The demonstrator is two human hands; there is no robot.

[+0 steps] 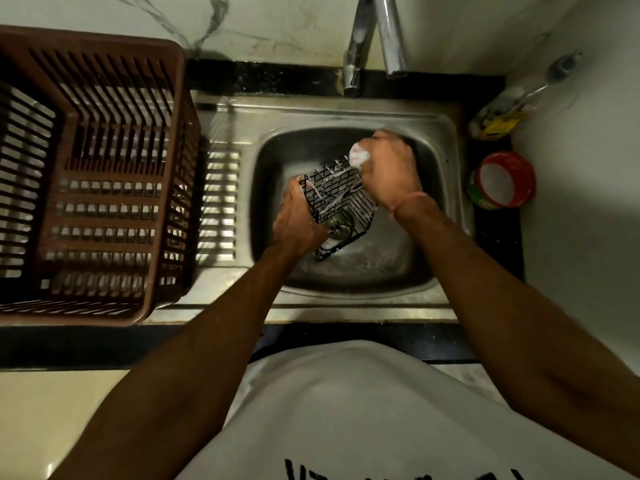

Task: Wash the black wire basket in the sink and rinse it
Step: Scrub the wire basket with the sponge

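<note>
A: Where is the black wire basket (pixel 337 206) found?

B: It is held tilted over the middle of the steel sink (pixel 446 140), above the drain, with soap streaks on its wires. Its left corner is gripped by the left hand (pixel 299 220), whose fingers are curled round the wires. At its far right edge a foamy white scrubber (pixel 358 154) is clenched in the right hand (pixel 391 171) and pressed against the wires.

A: How much room is left around it?

B: Open basin is seen on all sides of the basket; the far wall and right wall lie near the right hand, and suds are gathered on the basin floor toward the near side. The tap (pixel 356 50) hangs over the far rim, apart from the hands.

A: And the surroundings?

B: A brown slatted plastic crate (pixel 104 174) is set on the left, reaching over the ribbed draining board (pixel 221 206). On the dark counter strip to the right, a red tub (pixel 505 178) with white contents and a bottle (pixel 502 119) with a yellow label are placed against the pale wall. Marble-veined tiling is seen behind the tap.
</note>
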